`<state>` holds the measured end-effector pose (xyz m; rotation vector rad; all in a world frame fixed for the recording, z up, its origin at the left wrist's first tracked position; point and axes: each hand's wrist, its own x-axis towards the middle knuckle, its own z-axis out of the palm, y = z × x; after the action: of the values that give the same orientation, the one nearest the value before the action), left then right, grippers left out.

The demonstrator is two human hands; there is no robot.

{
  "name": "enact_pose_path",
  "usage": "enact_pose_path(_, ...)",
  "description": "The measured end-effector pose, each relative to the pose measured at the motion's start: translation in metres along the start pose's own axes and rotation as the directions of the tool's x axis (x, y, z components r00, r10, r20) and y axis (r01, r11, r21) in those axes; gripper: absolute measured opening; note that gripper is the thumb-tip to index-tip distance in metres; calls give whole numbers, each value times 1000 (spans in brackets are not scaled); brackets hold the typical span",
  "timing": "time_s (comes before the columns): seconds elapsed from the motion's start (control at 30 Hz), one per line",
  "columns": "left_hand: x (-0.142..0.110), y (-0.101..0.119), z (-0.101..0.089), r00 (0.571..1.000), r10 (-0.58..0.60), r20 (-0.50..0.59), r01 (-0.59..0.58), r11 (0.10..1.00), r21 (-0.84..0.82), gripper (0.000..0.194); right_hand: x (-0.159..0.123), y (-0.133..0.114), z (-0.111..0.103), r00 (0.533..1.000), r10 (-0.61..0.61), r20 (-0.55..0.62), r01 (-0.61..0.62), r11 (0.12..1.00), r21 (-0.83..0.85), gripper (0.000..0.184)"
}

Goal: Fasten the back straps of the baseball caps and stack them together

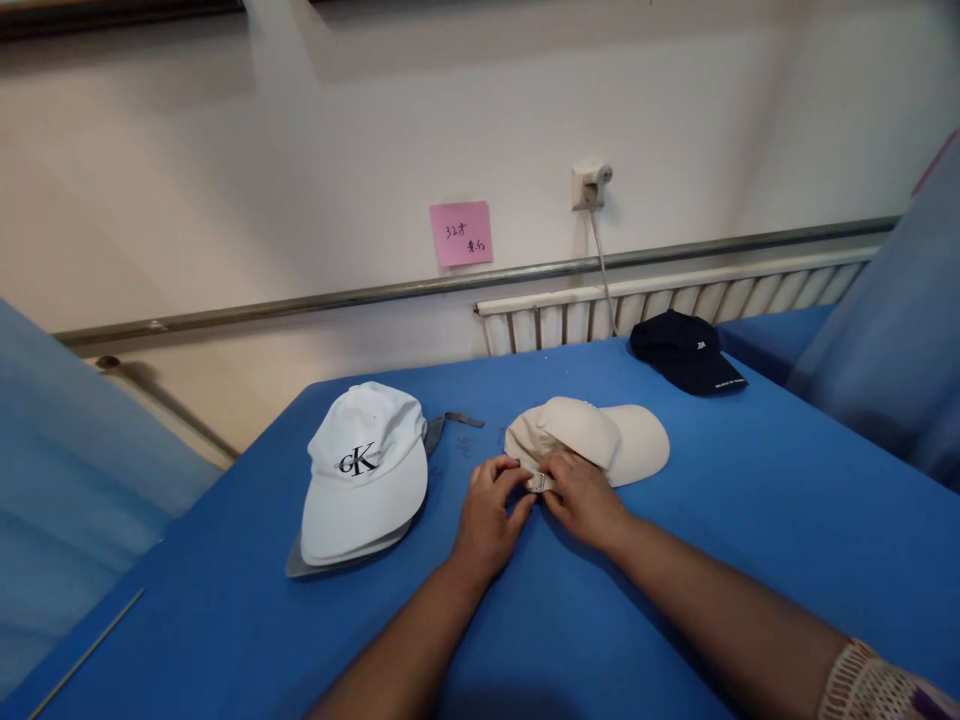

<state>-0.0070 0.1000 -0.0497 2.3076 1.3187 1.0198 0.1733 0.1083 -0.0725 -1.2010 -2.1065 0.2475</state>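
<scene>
A beige baseball cap (pixel 576 432) lies on the blue table, its brim pointing right. Both hands are at its back strap, which carries a small metal buckle (pixel 537 483). My left hand (pixel 491 510) pinches the strap on the buckle's left side with thumb and fingers. From the right, my right hand (pixel 583 495) grips the strap close to the buckle, its fingertips partly hidden against the cap. Left of my hands, a white cap (pixel 367 460) with black letters rests on top of at least one grey cap (pixel 300 565), whose strap sticks out to the right.
A black cap (pixel 682 350) sits at the table's back right corner. Behind the blue table (pixel 517 620) are a radiator (pixel 570 325), a metal rail (pixel 375 294) and a plugged socket (pixel 589 188). Blue curtains (pixel 67 470) hang at both sides. A thin stick (pixel 86 655) lies front left.
</scene>
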Motion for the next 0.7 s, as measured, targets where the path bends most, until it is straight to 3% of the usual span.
enact_pose_path(0.1, 0, 6, -1, 996, 54, 69, -58, 997, 58, 27, -1, -4, -2, 997, -75, 24, 76, 997, -10, 24)
enact_pose_path(0.27, 0, 9, 0, 993, 9, 121, -13, 1000, 25, 19, -2, -9, -6, 987, -142, 72, 142, 990, -7, 24)
enact_pose_path(0.43, 0, 2, -1, 982, -48, 184, 101, 952, -289, 18, -5, -10, -4, 981, -167, 103, 157, 983, 94, 21)
enact_pose_path(0.5, 0, -2, -2, 970, -94, 225, 197, 844, -498, 23, -6, -9, -2, 984, -158, 84, 144, 978, 148, 23)
enact_pose_path(0.57, 0, -5, -4, 946, -166, 279, 317, 658, -683, 31, -6, -6, 0, 988, -146, 55, 133, 973, 190, 26)
enact_pose_path(0.63, -1, -6, -5, 919, -229, 322, 394, 473, -788, 35, -5, -3, 1, 993, -116, 27, 107, 968, 226, 25)
enact_pose_path(0.7, -1, -7, -5, 904, -267, 333, 418, 392, -819, 32, -4, -1, 1, 997, -77, 12, 72, 965, 253, 20)
